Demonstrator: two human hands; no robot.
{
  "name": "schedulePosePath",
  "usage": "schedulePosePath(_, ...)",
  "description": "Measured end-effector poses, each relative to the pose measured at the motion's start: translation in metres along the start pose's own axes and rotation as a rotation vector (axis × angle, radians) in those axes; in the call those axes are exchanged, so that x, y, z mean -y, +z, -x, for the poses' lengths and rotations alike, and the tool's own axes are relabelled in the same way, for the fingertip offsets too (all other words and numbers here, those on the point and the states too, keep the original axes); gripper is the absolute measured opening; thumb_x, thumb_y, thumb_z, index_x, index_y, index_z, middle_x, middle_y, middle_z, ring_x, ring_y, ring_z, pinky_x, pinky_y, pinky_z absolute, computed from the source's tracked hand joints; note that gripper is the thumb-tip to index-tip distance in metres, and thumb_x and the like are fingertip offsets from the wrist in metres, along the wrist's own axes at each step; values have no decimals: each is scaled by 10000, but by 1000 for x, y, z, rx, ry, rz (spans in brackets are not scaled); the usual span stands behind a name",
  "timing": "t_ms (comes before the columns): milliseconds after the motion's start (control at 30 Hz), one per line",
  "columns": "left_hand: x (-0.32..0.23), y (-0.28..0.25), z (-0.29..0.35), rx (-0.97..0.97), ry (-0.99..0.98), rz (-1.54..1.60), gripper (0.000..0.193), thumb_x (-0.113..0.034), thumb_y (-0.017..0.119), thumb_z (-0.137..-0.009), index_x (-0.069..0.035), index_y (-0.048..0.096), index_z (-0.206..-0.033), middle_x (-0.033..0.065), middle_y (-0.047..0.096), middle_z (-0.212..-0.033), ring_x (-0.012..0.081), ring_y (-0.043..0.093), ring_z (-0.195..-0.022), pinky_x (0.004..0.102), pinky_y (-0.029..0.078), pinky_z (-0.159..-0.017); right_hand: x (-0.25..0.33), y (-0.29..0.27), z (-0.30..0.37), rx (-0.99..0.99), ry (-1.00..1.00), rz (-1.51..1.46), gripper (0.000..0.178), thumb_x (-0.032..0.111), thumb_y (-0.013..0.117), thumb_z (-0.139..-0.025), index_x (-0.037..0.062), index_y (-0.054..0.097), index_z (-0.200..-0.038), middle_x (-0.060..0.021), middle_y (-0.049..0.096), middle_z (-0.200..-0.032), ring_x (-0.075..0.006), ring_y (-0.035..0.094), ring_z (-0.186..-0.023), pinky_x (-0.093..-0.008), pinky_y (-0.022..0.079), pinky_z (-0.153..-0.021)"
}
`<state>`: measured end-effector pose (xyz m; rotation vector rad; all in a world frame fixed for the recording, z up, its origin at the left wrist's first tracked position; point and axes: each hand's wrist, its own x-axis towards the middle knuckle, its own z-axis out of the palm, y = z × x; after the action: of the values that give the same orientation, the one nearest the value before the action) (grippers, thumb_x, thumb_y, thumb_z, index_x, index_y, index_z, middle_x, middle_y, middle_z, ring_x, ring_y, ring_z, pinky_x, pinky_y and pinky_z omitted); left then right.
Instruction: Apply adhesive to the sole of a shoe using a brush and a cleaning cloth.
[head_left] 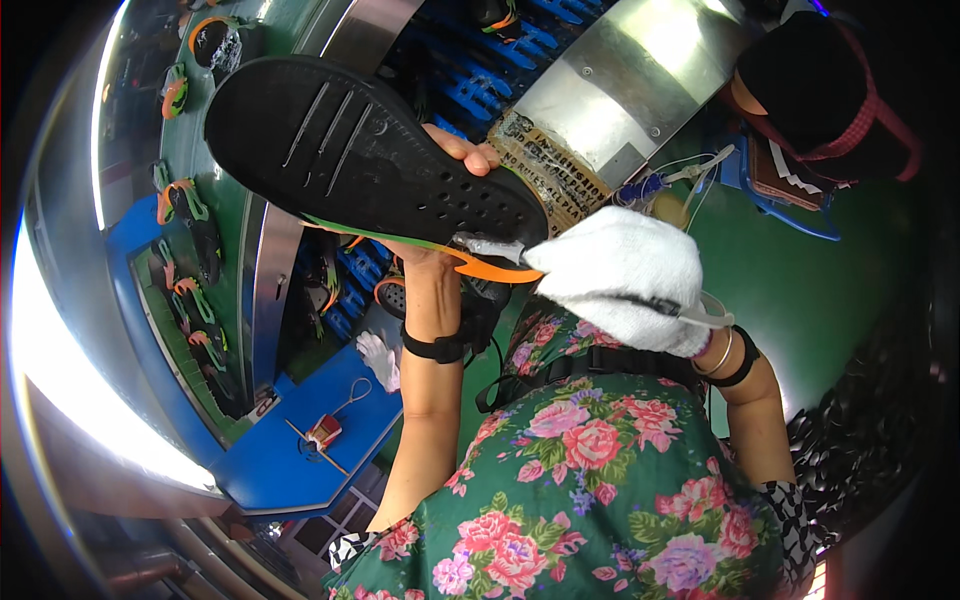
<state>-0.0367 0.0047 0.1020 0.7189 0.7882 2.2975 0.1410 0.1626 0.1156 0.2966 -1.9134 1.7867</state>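
While near dark-lettered brown paper [550, 166], black sole [375, 155] in left hand [466, 151].

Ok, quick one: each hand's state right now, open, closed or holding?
Left hand: closed on the black sole, holding it.
Right hand: gloved, fingertips at the sole's edge; grip cannot be told.

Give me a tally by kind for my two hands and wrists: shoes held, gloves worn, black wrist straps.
Held shoe: 1
Worn white glove: 1
Black wrist straps: 2, one on the left wrist, one on the right
Total: 4
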Motion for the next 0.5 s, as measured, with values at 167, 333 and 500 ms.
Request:
schedulePosePath(167, 0, 3, -6, -3, -3, -18, 905, -769, 521, -910, 108, 621, -1110, 182, 653, -982, 307, 686, -943, 442, 533, -899, 0, -5, -3, -13, 45, -60, 188, 39, 801, -775, 70, 795, -960, -100, 778, -1005, -269, 733, -886, -365, 583, -783)
schedulePosePath(333, -1, -2, -11, 2, -42, -41, 803, -677, 561, -935, 105, 629, -1101, 178, 650, -977, 309, 683, -932, 438, 526, -888, 2, -7, -2, 38, -20, 18, 195, 32, 803, -775, 59, 793, -968, -102, 777, -1025, -269, 731, -875, -371, 578, -782)
schedulePosePath(500, 0, 2, -16, 39, -30, 21, 805, -697, 559, -928, 89, 627, -1092, 188, 649, -1000, 311, 674, -931, 440, 517, -875, -1, -10, -4, -29, 52, 15, 191, 35, 801, -772, 65, 795, -961, -84, 780, -1017, -266, 731, -875, -364, 579, -773)
